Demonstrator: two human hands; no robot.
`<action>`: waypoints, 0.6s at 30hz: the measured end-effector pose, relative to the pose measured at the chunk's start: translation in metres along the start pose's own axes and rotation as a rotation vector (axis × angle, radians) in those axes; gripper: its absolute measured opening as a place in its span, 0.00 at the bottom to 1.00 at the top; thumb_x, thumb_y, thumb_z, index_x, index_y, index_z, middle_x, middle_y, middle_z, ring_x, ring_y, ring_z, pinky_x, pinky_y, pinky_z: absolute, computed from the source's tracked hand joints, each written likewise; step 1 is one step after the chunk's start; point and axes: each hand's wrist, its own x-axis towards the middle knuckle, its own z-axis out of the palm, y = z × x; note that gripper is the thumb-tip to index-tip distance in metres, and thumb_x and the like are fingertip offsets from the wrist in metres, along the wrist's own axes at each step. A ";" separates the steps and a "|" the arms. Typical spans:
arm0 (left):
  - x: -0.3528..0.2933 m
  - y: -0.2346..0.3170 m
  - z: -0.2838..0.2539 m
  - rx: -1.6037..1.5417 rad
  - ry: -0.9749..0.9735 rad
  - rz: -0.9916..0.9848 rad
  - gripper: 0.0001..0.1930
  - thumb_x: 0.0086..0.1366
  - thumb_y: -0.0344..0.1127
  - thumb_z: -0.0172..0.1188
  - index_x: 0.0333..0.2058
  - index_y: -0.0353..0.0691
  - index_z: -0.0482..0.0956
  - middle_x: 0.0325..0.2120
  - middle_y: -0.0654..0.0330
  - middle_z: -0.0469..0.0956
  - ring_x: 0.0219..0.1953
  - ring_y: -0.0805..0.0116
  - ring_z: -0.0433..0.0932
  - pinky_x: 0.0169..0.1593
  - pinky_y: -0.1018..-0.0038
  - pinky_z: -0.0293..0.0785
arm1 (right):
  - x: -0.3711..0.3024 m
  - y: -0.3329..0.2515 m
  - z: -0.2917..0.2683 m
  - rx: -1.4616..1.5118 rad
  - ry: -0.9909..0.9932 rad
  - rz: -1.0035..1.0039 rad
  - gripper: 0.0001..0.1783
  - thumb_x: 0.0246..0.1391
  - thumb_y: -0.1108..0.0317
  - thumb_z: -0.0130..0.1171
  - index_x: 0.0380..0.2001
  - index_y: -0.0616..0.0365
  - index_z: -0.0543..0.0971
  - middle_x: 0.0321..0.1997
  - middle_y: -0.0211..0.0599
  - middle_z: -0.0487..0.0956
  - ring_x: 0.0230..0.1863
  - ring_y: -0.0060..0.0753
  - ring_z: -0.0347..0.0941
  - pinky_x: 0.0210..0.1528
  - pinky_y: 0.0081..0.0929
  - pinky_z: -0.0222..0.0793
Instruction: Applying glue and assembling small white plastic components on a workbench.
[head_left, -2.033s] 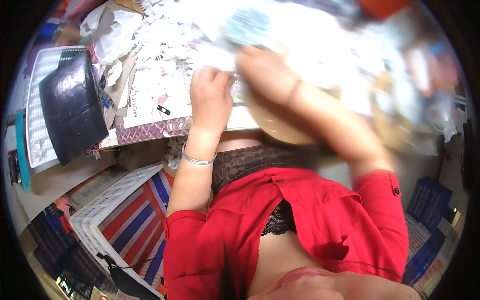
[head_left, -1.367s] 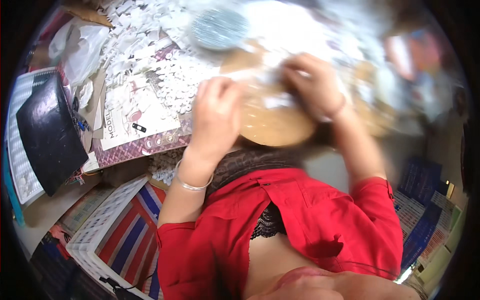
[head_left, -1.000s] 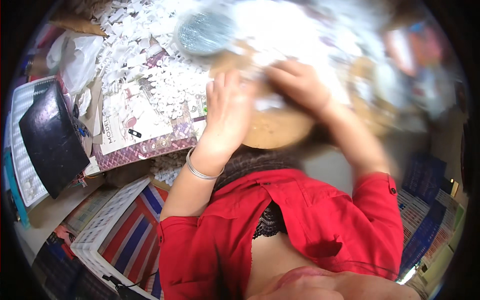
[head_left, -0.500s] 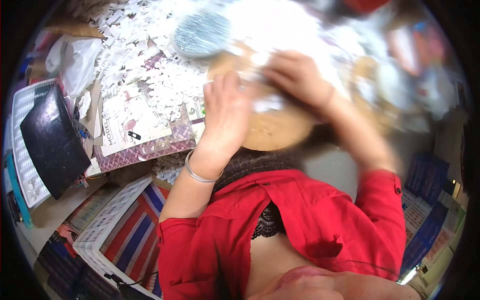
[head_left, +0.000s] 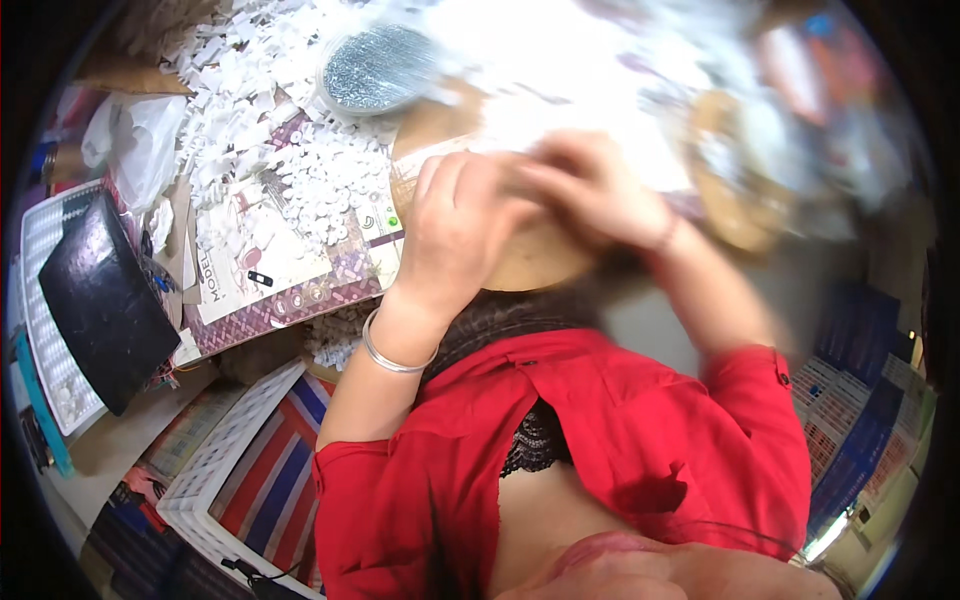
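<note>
Lost to blur and glare
We cannot tell what, if anything, the left hand (head_left: pixel 450 220) and blurred right hand (head_left: pixel 605 190) hold; they partly hide the brown disc (head_left: pixel 545 262); glare hides the far bench (head_left: pixel 320 292).

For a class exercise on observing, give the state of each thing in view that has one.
Left hand: fingers bent, grip unclear
Right hand: blurred, grip unclear
Brown disc: partly hidden
Tub: holding shiny grey pieces
White pieces: loose, scattered
Bag: crumpled
Crate: uncovered, striped sheet inside
Bangle: worn
</note>
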 end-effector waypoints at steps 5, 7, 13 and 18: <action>-0.016 -0.011 0.013 0.096 -0.152 -0.112 0.12 0.52 0.30 0.72 0.35 0.36 0.82 0.30 0.55 0.75 0.36 0.54 0.75 0.41 0.63 0.72 | 0.007 0.009 -0.004 -0.196 -0.015 0.115 0.09 0.51 0.64 0.64 0.32 0.58 0.83 0.31 0.42 0.83 0.33 0.36 0.79 0.40 0.33 0.74; -0.017 -0.008 0.009 0.075 -0.152 -0.148 0.10 0.53 0.30 0.71 0.34 0.36 0.82 0.30 0.55 0.75 0.36 0.55 0.75 0.40 0.63 0.72 | 0.011 0.003 -0.006 -0.168 -0.053 0.136 0.09 0.51 0.64 0.63 0.32 0.58 0.83 0.29 0.41 0.83 0.32 0.35 0.79 0.39 0.33 0.74; -0.018 -0.009 0.011 0.074 -0.154 -0.110 0.10 0.53 0.30 0.71 0.34 0.36 0.82 0.30 0.55 0.76 0.34 0.55 0.75 0.39 0.64 0.72 | 0.006 0.002 -0.003 -0.165 -0.064 0.119 0.08 0.51 0.66 0.63 0.30 0.59 0.82 0.28 0.42 0.82 0.32 0.41 0.79 0.38 0.35 0.74; -0.019 -0.005 0.010 0.080 -0.152 -0.132 0.09 0.53 0.29 0.71 0.34 0.35 0.83 0.30 0.54 0.75 0.35 0.54 0.75 0.39 0.64 0.72 | 0.001 0.010 0.003 -0.404 0.100 -0.285 0.07 0.50 0.66 0.64 0.30 0.57 0.81 0.32 0.42 0.79 0.37 0.50 0.77 0.40 0.40 0.74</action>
